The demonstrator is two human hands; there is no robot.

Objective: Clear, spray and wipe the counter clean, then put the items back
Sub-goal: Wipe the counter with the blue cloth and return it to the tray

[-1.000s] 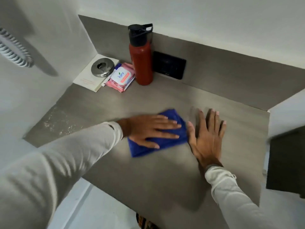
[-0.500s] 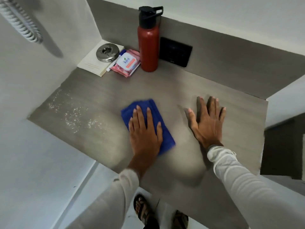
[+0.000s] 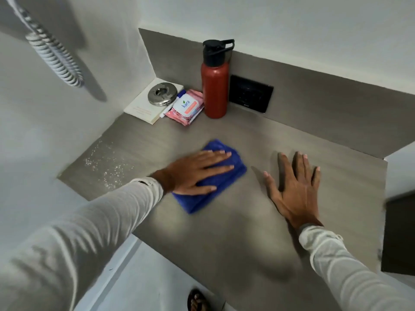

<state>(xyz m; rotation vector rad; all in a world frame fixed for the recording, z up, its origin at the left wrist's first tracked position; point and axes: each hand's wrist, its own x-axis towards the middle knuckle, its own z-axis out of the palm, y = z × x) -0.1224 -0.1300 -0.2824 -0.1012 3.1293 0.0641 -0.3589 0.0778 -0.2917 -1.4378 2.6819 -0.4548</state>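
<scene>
Left hand (image 3: pixel 193 173) flat, grip released, pressing folded blue microfibre cloth (image 3: pixel 211 176); right hand (image 3: pixel 294 189) splayed, empty, bracing grey worktop (image 3: pixel 224 243); best sweeping leftward through white droplets (image 3: pixel 105 164).

Soft, dim indoor light. The left hand (image 3: pixel 193 173) and cloth (image 3: pixel 221 176) smear with motion blur; a broad shadow darkens the worktop (image 3: pixel 235 243) below them. Wide-angle bending curves the edges.
</scene>
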